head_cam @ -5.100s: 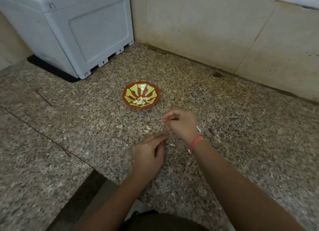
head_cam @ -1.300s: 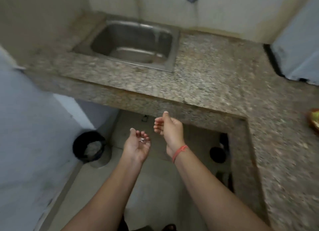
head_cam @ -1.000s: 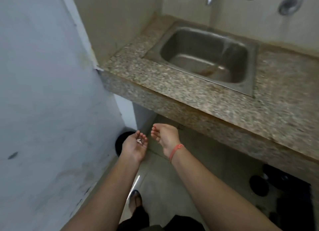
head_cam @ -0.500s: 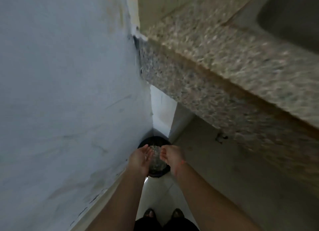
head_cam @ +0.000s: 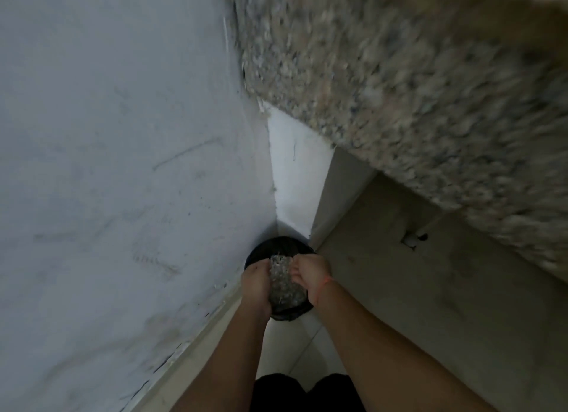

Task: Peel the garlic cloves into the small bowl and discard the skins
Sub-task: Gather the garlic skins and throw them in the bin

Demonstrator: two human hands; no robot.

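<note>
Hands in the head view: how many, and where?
2. The left hand is over the left side of the black bin; the right hand is over its right side. Neither is hidden, though blur obscures the fingers.

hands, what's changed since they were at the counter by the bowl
Both hands left the counter and came down over the black bin in the floor corner. The left hand, which carried skins in an upturned palm, is now turned over above it, beside the right hand; whether the skins have dropped is unclear. The red band stays on the right wrist.
</note>
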